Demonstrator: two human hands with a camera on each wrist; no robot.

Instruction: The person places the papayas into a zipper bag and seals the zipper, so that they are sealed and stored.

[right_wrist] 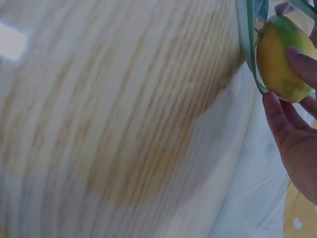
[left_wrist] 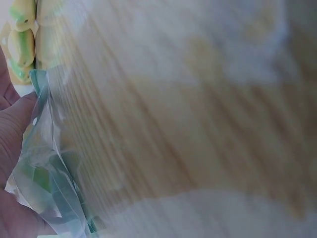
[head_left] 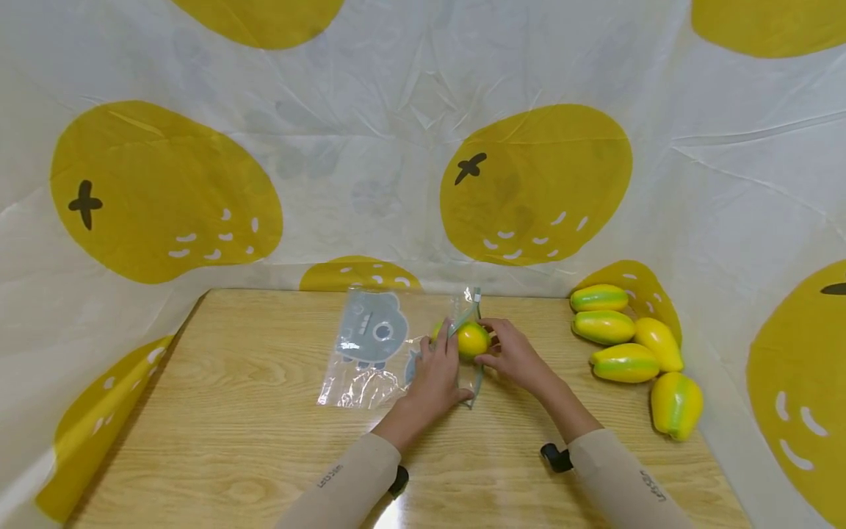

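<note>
A clear zip bag [head_left: 337, 378] with a grey-blue cartoon print lies flat on the table, its green-edged mouth [left_wrist: 42, 84] toward the right. My left hand [head_left: 432, 375] holds the bag near that mouth, fingers over the upper film and thumb by the near edge. At the opening, my right hand [head_left: 512, 356] grips a yellow-green mango [right_wrist: 280, 62] between thumb and fingers. Part of the mango [head_left: 472, 339] shows beside the green strip. More yellow appears left of my left fingers; whether it is a second fruit cannot be told.
Several yellow fruits with green stripes [head_left: 624, 364] lie at the table's right side. The wooden table [head_left: 231, 411] is walled at the back and sides by a white cloth [head_left: 357, 191] with large yellow fruit prints.
</note>
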